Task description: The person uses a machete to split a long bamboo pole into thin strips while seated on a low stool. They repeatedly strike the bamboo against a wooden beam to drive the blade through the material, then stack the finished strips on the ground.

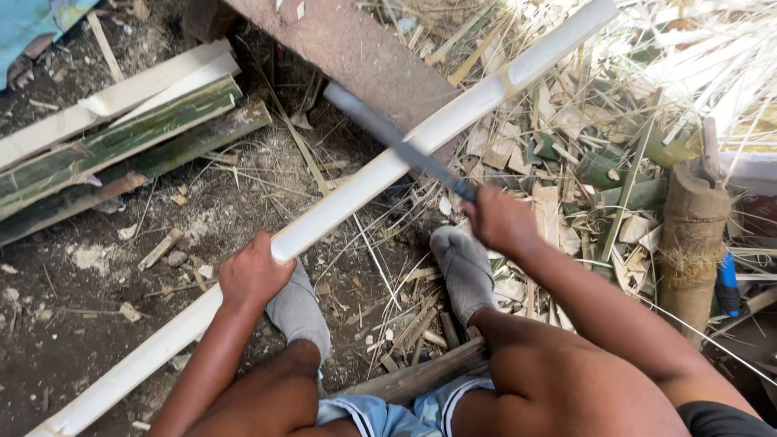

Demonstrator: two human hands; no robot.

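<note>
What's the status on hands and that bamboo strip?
Left hand gripping pale bamboo strip. Right hand gripping long knife, blade on strip's edge. Strip runs diagonally over wooden block. Bamboo scraps litter the ground on the right.

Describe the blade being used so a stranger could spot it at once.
Find the long pale bamboo strip crossing the ground diagonally. The knife lies across it, gripped by the right hand. It is the only grey metal thing among the bamboo.

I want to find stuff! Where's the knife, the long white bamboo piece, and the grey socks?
knife [380,133], head view, middle of the blade.
long white bamboo piece [348,198], head view, pale inner face.
grey socks [465,271], head view, top of one sock.
</note>
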